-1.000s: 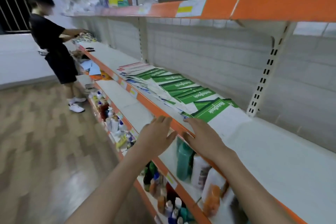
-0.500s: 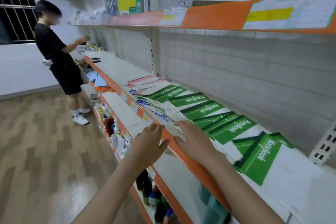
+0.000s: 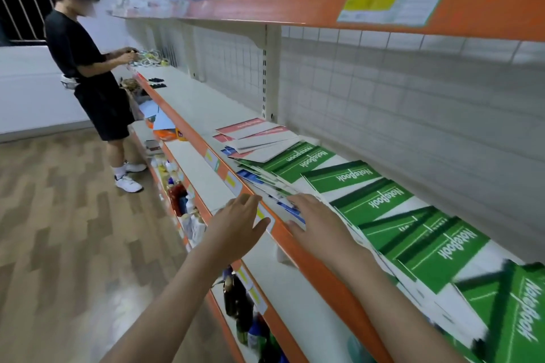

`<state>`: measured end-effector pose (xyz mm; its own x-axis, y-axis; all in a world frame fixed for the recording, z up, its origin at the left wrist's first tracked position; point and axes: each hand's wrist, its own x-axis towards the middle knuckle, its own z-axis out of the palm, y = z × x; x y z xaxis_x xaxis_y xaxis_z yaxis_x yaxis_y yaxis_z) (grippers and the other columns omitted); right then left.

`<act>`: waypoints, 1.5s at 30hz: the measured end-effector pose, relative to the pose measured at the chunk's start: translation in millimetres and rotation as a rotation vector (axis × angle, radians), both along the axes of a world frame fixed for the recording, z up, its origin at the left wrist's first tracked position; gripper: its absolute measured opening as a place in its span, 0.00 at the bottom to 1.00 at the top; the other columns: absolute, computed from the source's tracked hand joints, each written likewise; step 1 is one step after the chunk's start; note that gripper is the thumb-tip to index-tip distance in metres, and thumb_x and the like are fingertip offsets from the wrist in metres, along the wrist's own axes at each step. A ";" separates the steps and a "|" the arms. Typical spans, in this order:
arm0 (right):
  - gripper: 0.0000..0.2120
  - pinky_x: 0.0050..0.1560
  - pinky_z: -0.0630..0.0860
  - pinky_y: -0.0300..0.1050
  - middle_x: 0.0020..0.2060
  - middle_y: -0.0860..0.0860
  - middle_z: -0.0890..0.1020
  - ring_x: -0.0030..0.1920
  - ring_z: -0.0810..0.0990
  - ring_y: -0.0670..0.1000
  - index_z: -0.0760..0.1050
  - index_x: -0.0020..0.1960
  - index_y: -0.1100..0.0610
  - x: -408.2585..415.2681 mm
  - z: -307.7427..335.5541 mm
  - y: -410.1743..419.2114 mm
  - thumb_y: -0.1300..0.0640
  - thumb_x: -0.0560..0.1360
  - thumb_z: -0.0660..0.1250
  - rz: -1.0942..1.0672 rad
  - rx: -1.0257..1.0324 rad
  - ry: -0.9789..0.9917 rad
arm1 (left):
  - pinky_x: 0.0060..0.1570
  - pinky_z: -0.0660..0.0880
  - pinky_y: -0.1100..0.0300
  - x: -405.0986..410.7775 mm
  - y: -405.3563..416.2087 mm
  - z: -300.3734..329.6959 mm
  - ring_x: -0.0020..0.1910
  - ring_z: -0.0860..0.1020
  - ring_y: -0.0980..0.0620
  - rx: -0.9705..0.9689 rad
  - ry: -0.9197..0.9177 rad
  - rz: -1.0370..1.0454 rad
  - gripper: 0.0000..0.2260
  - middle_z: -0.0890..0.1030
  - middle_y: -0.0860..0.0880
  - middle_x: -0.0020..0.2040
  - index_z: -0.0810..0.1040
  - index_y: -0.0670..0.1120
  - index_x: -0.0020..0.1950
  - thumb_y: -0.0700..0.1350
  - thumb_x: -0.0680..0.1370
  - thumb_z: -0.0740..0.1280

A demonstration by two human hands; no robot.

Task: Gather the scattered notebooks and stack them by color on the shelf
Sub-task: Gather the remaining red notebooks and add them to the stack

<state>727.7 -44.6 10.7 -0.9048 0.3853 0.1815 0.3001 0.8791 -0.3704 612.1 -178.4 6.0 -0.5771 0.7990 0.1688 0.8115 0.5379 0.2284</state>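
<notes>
Green notebooks (image 3: 371,200) lie fanned in an overlapping row along the white shelf (image 3: 206,103), running from the near right toward the middle, with blue notebooks (image 3: 259,183) poking out beneath them at the orange front edge and pink notebooks (image 3: 250,130) heaped at the far end of the row. The right hand (image 3: 318,227) now rests flat on the blue and green covers near the shelf's front edge, fingers (image 3: 300,200) straight and spread, gripping nothing. The left hand (image 3: 239,224) hovers just in front of the orange edge, fingers loosely straight, also holding nothing. Compared with a second ago, both hands have travelled leftward along the row: then they were by the nearest green notebook, and now several green covers lie to the right of the right hand, which has reached the mixed blue and green patch. That suggests the gathering is only starting, since the colours are all mixed and no stack has been made. A person in black (image 3: 85,68) stands at the far end of the shelf, handling small items there as before. Bottles (image 3: 182,197) crowd the lower shelf.
</notes>
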 end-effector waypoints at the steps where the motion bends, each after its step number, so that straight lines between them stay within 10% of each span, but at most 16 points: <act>1: 0.23 0.67 0.66 0.46 0.71 0.47 0.66 0.68 0.67 0.50 0.62 0.73 0.51 -10.1 0.2 0.4 0.51 0.79 0.59 -0.009 0.004 0.006 | 0.63 0.72 0.52 -10.6 2.6 -1.6 0.67 0.69 0.48 -0.007 0.001 -0.014 0.24 0.66 0.48 0.72 0.61 0.48 0.74 0.57 0.81 0.55; 18: 0.21 0.73 0.52 0.48 0.69 0.49 0.69 0.68 0.68 0.51 0.65 0.71 0.52 -234.9 6.5 -0.2 0.53 0.78 0.60 -0.294 -0.005 0.043 | 0.61 0.69 0.57 -263.9 20.5 15.0 0.66 0.70 0.50 -0.025 0.062 -0.214 0.23 0.67 0.51 0.70 0.60 0.48 0.74 0.55 0.81 0.55; 45: 0.22 0.64 0.68 0.47 0.69 0.50 0.68 0.66 0.69 0.54 0.63 0.72 0.52 -414.7 0.9 91.2 0.50 0.78 0.59 -0.569 -0.090 -0.063 | 0.58 0.72 0.54 -463.4 164.9 11.5 0.61 0.72 0.48 0.011 -0.022 -0.472 0.21 0.72 0.48 0.64 0.65 0.46 0.71 0.54 0.81 0.57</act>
<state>313.0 46.6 11.6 -0.5586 0.8257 0.0782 0.7401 0.5388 -0.4024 148.7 -13.5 17.4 -0.1547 0.9732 0.1703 0.9616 0.1088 0.2518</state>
